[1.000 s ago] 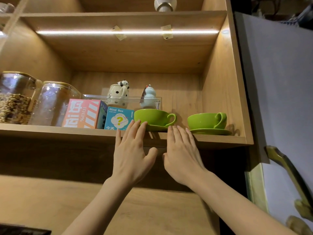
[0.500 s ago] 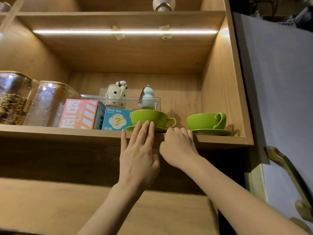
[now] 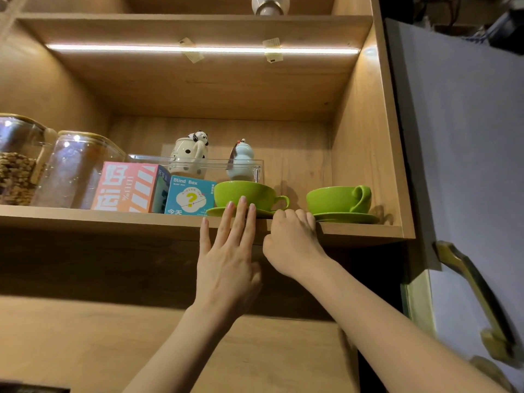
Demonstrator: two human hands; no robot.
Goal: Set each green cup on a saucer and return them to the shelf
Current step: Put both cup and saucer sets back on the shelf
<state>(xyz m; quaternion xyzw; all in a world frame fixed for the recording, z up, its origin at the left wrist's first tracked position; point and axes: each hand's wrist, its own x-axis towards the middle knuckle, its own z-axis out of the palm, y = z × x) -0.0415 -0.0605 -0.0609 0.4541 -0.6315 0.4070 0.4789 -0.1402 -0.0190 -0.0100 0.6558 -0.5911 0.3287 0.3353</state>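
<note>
Green cups point(image 3: 243, 192) point(image 3: 334, 199) upright on saucers point(image 3: 347, 217), seemingly.

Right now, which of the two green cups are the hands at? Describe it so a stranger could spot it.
Look at the lit wooden shelf. Two green cups on saucers stand at its right end. It is the left cup, beside the blue Blind Box carton, with its handle pointing right; the left hand has fingertips on it, unlike the right cup near the cabinet wall.

- Wooden shelf point(image 3: 113, 219), lit by a light strip point(image 3: 198, 49) above
- Two glass jars point(image 3: 71, 168) at the left
- Pink box point(image 3: 127, 186) and blue "Blind Box" point(image 3: 189, 195) beside them
- Clear tray point(image 3: 215, 165) behind, holding two figurines
- Two green saucers point(image 3: 347, 217), each carrying a green cup point(image 3: 334, 199), at the right
</note>
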